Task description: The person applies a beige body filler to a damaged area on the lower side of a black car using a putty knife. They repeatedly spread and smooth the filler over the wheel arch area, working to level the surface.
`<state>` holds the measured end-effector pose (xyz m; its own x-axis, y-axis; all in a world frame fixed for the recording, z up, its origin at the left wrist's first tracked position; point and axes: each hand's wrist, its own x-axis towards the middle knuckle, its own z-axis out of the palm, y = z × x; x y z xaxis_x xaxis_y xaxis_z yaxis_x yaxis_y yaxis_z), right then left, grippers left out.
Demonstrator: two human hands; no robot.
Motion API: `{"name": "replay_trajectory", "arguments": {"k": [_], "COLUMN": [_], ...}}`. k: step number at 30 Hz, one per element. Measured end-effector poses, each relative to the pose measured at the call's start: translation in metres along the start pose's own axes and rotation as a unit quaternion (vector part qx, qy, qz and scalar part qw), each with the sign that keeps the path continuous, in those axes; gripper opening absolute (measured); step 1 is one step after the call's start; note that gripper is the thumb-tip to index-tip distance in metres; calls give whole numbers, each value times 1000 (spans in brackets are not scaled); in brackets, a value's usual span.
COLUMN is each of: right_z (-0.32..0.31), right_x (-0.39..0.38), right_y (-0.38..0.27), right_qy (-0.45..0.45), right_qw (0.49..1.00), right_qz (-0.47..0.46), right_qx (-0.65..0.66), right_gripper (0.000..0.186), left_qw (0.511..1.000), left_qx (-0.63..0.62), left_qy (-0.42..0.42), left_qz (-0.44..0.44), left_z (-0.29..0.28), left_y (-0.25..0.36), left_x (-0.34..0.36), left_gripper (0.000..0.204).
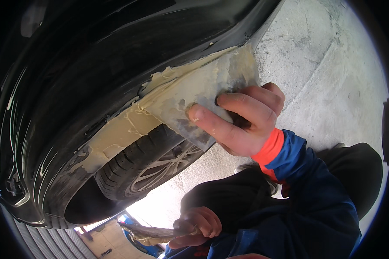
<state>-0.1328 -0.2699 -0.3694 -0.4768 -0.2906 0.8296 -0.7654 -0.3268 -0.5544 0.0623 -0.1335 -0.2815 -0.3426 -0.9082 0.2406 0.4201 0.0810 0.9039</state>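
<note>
My right hand (242, 116) grips a wide, flat filler spreader (194, 88), thumb and fingers closed on its face. The spreader is smeared with cream-coloured paste and its far edge lies against the body of a black car (103, 56). A band of the same cream filler (121, 131) covers the panel above the wheel arch, with ragged ridges along its upper edge. Lower down, my left hand (199, 224) is closed round a thin flat board or blade (149, 232), seen nearly edge-on, with lumps of filler on it.
Under the arch is a tyre (136, 153) on a silver multi-spoke wheel (170, 166). Pale, rough concrete floor (328, 73) stretches along the right. My dark-trousered knees (354, 172) are close to the car. A ribbed grey surface (52, 241) shows at lower left.
</note>
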Motion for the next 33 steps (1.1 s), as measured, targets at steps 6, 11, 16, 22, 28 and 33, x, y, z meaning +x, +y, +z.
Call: {"name": "replay_trajectory", "arguments": {"k": [6,11,16,22,28,33], "right_z": [-6,-4,1,5,6,1], "right_x": [2,5,5,-2,-13,-17], "right_y": [2,-1,-3,-7,-11,-13], "right_qy": [21,1,-12,4,-10,-13], "right_qw": [1000,1000,999,1000,999,999], "right_qz": [-22,2,19,22,38,29], "right_qx": [0,6,26,15,30,21], "right_gripper": [47,47,44,46,52,53], "left_qw": [1000,998,998,999,999,998], "left_qx": [-23,-58,-46,-45,-45,-50], "left_qy": [-4,21,21,18,10,13], "left_qz": [8,27,24,23,22,25], "left_z": [3,8,9,7,7,8], "left_y": [-3,-7,-7,-7,-7,-7], "left_x": [4,6,7,6,7,7], "left_gripper": [72,73,72,71,71,71]}}
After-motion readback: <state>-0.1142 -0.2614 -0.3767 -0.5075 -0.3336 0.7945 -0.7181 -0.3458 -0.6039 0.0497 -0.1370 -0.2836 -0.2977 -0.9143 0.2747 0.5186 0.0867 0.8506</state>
